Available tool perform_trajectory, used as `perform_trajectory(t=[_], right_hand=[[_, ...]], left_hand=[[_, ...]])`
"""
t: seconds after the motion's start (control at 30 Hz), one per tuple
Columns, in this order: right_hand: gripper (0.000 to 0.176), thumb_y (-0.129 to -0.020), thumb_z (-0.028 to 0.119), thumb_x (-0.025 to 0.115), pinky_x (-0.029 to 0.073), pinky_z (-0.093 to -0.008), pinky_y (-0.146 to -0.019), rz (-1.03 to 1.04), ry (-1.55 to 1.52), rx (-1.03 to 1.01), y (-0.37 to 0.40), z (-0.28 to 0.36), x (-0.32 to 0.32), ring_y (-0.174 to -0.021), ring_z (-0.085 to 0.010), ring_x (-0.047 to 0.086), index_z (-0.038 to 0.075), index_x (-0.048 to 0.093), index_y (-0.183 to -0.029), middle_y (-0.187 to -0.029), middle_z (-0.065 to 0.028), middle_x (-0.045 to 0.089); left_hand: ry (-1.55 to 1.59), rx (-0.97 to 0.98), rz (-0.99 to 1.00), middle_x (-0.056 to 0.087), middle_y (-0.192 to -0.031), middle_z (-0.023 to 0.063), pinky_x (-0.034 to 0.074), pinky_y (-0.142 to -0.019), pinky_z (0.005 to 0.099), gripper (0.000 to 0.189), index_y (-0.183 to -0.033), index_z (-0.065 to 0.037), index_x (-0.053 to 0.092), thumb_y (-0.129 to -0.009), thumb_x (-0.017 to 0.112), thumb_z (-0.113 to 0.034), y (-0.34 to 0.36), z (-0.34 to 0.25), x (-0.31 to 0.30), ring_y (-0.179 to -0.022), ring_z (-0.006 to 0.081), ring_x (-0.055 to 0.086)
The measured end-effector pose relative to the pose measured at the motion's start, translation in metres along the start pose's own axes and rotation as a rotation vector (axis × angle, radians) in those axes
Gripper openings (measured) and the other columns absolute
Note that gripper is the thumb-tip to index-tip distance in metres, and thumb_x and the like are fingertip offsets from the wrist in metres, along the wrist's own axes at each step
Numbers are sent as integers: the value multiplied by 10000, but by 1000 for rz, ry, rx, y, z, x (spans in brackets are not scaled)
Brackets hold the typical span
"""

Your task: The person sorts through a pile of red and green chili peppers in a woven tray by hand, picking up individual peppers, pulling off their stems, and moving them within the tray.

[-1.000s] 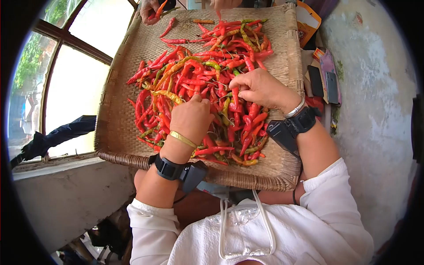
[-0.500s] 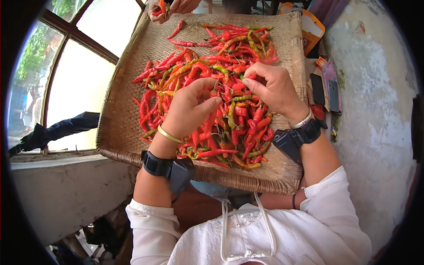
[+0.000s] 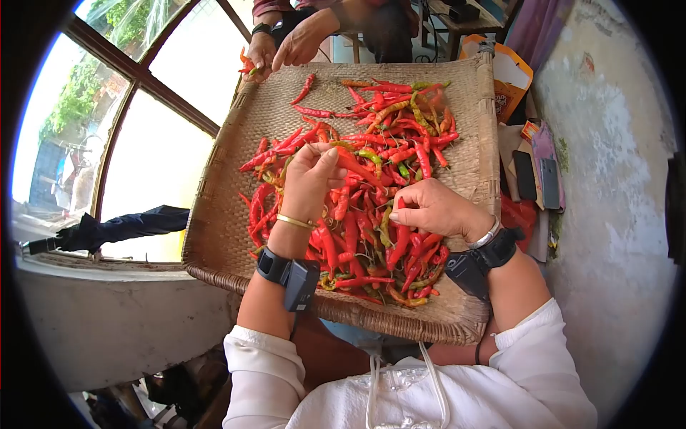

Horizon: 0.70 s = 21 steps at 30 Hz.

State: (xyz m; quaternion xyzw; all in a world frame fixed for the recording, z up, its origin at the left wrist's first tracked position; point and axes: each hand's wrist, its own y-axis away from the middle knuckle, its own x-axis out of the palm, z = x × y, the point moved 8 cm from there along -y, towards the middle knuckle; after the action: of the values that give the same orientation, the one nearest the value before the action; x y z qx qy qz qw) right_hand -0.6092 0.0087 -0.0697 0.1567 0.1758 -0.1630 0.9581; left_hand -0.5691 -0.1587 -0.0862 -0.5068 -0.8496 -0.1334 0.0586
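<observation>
My left hand point(image 3: 311, 180) is closed, thumb and fingers pinching a red chili pepper point(image 3: 359, 169) that points right over the heap. My right hand point(image 3: 441, 210) is curled shut above the right side of the heap, its thumb pressed to its fingers. A bit of red shows at its fingertips, but I cannot tell what it grips. Beneath both hands lies a pile of chili peppers point(image 3: 350, 239), mostly red with some green and orange ones. They rest in a large woven bamboo tray point(image 3: 236, 214).
Across the tray, another person's hands point(image 3: 286, 48) hold chilies at the far left corner. A dark folded umbrella point(image 3: 125, 227) lies by the window on the left. To the right are two phones point(image 3: 549, 182) and an orange bag point(image 3: 509, 79), near a pale wall point(image 3: 607, 179).
My hands have moved apart: the left now holds a chili up, while the right has drawn closed lower down. The view has shifted, showing more of the other person.
</observation>
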Motion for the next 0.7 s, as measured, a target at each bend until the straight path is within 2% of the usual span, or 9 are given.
perform_trajectory(t=[0.03,0.07,0.17,0.2,0.23,0.3,0.43,0.5,0.7], right_hand=[[248,-756,250,586,408,-313,-546,-5,1,-8,-1,-1,1,-540,-162,499,6,581,-712,-576,-109,540],[242,-755,247,587,409,-313,-546,-9,23,-47,-3,-2,3,-545,-162,506,8,589,-720,-581,-110,548],[235,-746,245,595,413,-322,-554,-10,-8,-18,-2,-1,6,-563,-165,528,10,602,-735,-598,-118,563],[228,-757,238,593,413,-309,-535,-28,-34,-18,-3,-4,5,-545,-151,522,11,600,-738,-591,-100,565],[221,-768,231,592,414,-296,-516,-44,-56,-18,-4,-5,4,-526,-137,517,12,599,-741,-584,-83,567],[211,-786,222,584,412,-272,-494,-63,-156,14,-4,-7,2,-509,-115,511,15,597,-747,-584,-59,565],[189,-834,198,559,403,-203,-443,-172,-305,34,0,-4,-12,-478,-52,494,24,588,-763,-596,-3,553],[196,-839,194,553,402,-197,-440,-202,-350,22,-3,-10,-18,-470,-50,492,20,587,-758,-603,-5,554],[199,-865,206,526,380,-168,-407,-322,-481,24,-5,-27,-36,-447,-36,468,28,567,-788,-619,-12,556]], left_hand=[[178,39,-28,557,-828,30,497,-566,203,160,-993,-35,474,-873,523,-129,-2,-3,-2,-672,115,601],[359,38,-31,536,-1050,79,500,-712,264,338,-1186,-21,385,-886,497,-129,-2,-2,-2,-860,161,595],[572,-6,79,472,-1203,102,462,-825,316,491,-1309,-27,263,-893,489,-154,3,-5,13,-992,193,553],[487,2,117,497,-1187,124,418,-903,373,421,-1265,-50,354,-893,491,-192,6,-3,14,-1070,211,509],[483,4,125,497,-1187,124,418,-903,373,421,-1265,-50,354,-893,491,-192,9,-2,14,-1070,211,509],[-22,-191,281,517,-1164,117,424,-884,342,426,-1263,-36,387,-890,500,-210,20,17,29,-1054,192,517],[-262,-110,642,591,-957,58,449,-776,265,320,-1109,-12,523,-891,507,-245,50,30,69,-865,120,558],[-324,-264,737,595,-830,25,457,-706,240,291,-1043,-6,548,-890,512,-252,64,42,76,-762,102,562],[-233,-348,667,540,-684,-11,444,-540,197,244,-997,-28,554,-911,471,-240,69,46,79,-598,59,526]])
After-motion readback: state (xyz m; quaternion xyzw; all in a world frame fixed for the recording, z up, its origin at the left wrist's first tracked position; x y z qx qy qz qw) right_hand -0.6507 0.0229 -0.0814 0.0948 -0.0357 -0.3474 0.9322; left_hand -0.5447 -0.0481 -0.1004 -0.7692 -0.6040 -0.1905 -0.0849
